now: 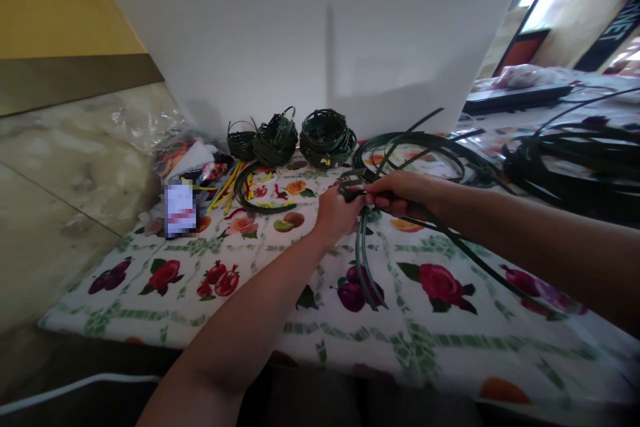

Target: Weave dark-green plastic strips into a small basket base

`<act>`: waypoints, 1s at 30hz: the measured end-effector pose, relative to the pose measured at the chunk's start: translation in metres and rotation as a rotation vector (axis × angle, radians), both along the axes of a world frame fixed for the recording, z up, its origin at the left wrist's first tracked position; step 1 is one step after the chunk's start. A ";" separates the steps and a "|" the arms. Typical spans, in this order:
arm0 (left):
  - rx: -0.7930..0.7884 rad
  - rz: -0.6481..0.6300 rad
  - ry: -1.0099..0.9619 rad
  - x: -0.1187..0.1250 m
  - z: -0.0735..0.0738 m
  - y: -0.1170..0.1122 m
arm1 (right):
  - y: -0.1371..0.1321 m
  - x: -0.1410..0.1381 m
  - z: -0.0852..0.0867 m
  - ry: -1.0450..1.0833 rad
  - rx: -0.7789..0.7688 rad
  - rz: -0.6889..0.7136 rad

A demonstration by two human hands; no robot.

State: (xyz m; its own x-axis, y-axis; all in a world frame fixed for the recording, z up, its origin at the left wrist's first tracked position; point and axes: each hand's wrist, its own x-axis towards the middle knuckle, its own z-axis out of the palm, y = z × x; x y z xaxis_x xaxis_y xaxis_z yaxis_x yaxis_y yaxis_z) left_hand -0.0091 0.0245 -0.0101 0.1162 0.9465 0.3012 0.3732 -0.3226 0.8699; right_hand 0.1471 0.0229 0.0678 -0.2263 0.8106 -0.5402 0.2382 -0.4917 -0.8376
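My left hand (334, 215) and my right hand (397, 192) meet over the middle of the table, both with fingers closed on dark green flat strips (366, 267). The strips cross and loop at the fingertips. Some hang down toward me, others stick up to the upper right, and a long one runs under my right forearm toward the lower right. My fingers partly hide the crossing point. Just behind my right hand lies a loose coil of green strips (463, 155).
Small woven green baskets (327, 137) stand against the white wall. Left of my hands lie a curved bundle of strips (242, 195), yellow and red pieces (229, 190) and a phone-like, blurred object (181, 209). A large dark coil (565, 173) rests at right on the fruit-patterned tablecloth (200, 307).
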 end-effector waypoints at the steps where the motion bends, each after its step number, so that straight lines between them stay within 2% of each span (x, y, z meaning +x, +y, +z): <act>1: -0.013 -0.016 -0.009 0.000 -0.001 0.000 | 0.001 0.002 -0.002 -0.002 0.006 -0.008; 7: -0.248 -0.031 -0.253 0.006 0.001 -0.003 | 0.005 0.016 -0.012 0.038 0.032 0.014; 11: -0.429 -0.102 -0.427 0.009 0.006 -0.009 | 0.005 0.016 -0.012 0.037 0.031 -0.004; 15: -0.447 -0.120 -0.539 0.009 0.006 -0.010 | 0.004 0.016 -0.010 0.062 0.020 -0.042; 18: -0.385 -0.104 -0.500 0.009 0.000 -0.005 | 0.002 0.016 -0.009 0.078 0.002 -0.084; 23: -0.272 -0.045 -0.328 0.008 -0.010 0.003 | -0.003 0.011 -0.012 0.129 0.018 -0.119; 30: -0.138 0.019 -0.079 0.006 -0.001 -0.004 | -0.004 0.012 -0.017 0.112 -0.024 -0.094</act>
